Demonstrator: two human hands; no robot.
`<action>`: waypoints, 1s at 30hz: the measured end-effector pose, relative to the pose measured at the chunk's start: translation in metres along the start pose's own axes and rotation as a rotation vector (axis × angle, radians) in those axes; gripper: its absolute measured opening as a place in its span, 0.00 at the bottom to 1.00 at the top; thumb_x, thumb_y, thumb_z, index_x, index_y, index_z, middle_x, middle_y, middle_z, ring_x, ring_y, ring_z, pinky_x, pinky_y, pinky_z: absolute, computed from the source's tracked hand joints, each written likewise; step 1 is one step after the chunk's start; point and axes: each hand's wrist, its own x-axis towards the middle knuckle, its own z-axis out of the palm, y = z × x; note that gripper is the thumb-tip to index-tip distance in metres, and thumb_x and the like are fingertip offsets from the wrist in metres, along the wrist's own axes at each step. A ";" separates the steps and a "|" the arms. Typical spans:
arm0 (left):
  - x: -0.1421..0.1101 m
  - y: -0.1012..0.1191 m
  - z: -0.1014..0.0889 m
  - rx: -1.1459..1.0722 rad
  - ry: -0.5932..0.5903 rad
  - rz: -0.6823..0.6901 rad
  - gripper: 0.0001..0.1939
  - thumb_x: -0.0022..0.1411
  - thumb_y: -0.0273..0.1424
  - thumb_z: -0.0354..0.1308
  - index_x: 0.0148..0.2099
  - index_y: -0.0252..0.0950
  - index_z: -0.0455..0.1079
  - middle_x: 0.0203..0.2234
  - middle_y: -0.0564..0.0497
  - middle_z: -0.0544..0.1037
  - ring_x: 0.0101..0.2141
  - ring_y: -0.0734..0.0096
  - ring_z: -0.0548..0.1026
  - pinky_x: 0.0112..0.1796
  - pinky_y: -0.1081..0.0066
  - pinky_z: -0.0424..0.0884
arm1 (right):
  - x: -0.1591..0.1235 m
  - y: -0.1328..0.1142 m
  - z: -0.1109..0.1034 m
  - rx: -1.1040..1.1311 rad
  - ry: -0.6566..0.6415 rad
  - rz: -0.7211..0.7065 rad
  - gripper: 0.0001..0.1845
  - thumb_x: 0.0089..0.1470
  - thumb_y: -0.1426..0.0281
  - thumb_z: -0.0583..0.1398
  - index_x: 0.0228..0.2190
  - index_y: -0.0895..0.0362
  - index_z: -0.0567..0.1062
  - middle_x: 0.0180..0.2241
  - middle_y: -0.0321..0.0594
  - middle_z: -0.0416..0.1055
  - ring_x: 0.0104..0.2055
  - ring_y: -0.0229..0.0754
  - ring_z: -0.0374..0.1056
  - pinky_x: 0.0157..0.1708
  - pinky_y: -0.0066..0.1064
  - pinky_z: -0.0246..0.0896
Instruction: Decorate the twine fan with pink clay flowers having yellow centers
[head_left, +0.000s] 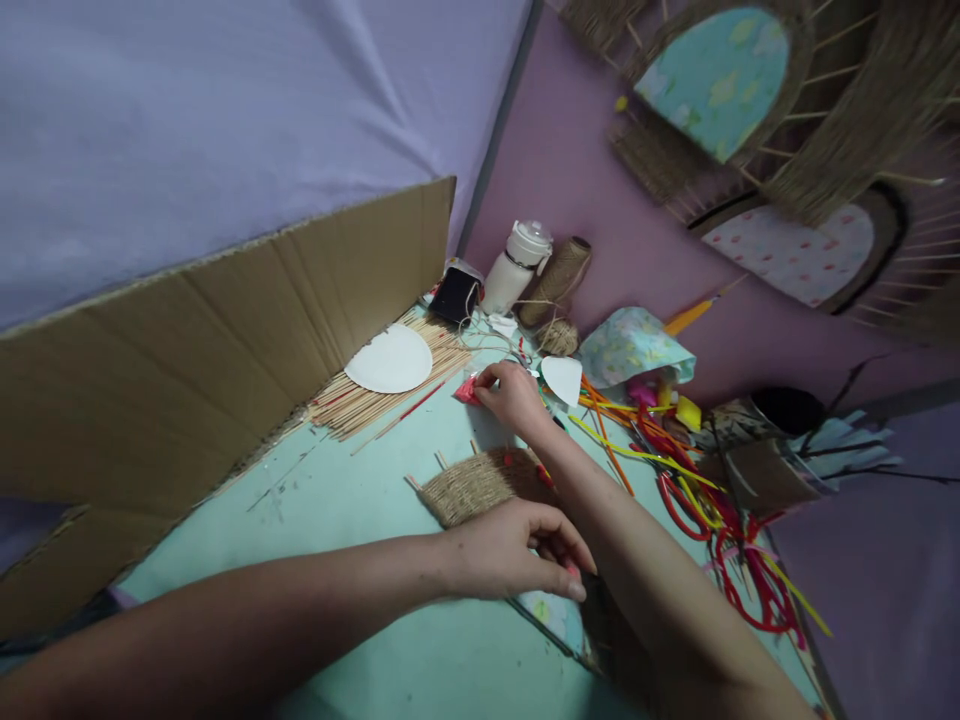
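Note:
My right hand (514,398) reaches across the table, thumb and forefinger pinched at a small red-pink packet (466,390); what exactly is between the fingertips is too small to tell. Nearer to me, my left hand (517,552) is curled over a woven twine piece with sticks poking from its edge (472,485). Between its thumb and fingers shows a bit of something pink-red (574,572). Below that hand, a flower-patterned fabric part (551,615) with a dark rim is partly visible. My right forearm and left hand hide much of this work.
Thin wooden sticks (352,410) lie under a white oval (390,358) beside a cardboard panel (225,320). A white bottle (516,268), twine spool (555,280) and twine ball (559,337) stand at the back. Red-handled scissors (682,505) and yellow strips (645,450) crowd the right.

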 end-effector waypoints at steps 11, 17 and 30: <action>0.002 0.005 0.000 -0.144 0.019 -0.094 0.10 0.48 0.32 0.67 0.34 0.33 0.76 0.28 0.50 0.79 0.29 0.74 0.75 0.37 0.69 0.70 | -0.008 -0.001 -0.008 0.059 0.007 -0.043 0.16 0.50 0.78 0.55 0.33 0.55 0.81 0.37 0.41 0.79 0.40 0.44 0.70 0.42 0.33 0.59; 0.002 0.004 0.000 -0.201 0.081 -0.116 0.06 0.48 0.27 0.64 0.32 0.32 0.75 0.27 0.50 0.79 0.28 0.75 0.75 0.37 0.69 0.70 | -0.010 0.001 -0.006 0.094 0.061 -0.052 0.14 0.51 0.77 0.56 0.35 0.56 0.80 0.34 0.41 0.79 0.36 0.42 0.70 0.38 0.31 0.60; 0.001 0.010 -0.001 -0.150 0.106 -0.139 0.08 0.47 0.28 0.65 0.32 0.32 0.74 0.27 0.50 0.78 0.28 0.75 0.74 0.37 0.68 0.69 | -0.009 0.004 0.003 0.099 0.077 -0.097 0.11 0.51 0.77 0.56 0.29 0.57 0.79 0.31 0.42 0.75 0.35 0.43 0.67 0.38 0.32 0.58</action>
